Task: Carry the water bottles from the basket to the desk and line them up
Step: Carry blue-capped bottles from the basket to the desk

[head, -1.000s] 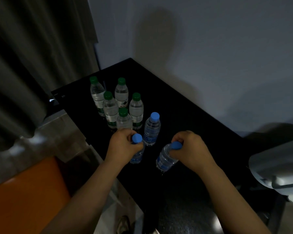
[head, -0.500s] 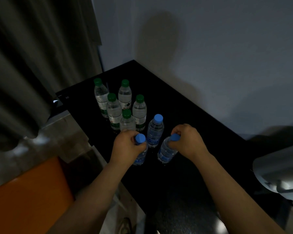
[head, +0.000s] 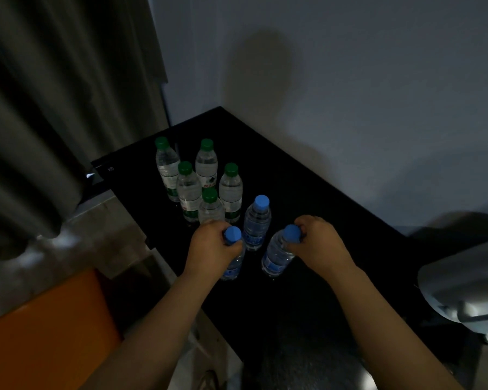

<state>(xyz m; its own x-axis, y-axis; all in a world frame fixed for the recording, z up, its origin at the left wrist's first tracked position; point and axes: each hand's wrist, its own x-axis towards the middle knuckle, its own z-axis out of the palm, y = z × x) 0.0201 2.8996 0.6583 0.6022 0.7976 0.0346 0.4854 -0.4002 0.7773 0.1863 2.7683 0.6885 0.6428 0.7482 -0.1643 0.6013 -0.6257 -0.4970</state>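
Two hands busy: our left hand [head: 212, 247] grips a blue-capped bottle [head: 234, 266] by its neck, our right hand [head: 320, 244] grips the tilted bottle [head: 277, 257], and a third bottle [head: 257, 220] stands between them.

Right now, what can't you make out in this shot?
1. Basket: outside the head view, so its remaining count is unknown.
2. The bottle in the left hand: the grip covers its neck; darkness hides whether its base touches the desk.
3. Nearest green-capped bottle: lower half behind the left hand.
4. Labels: too dim to read.
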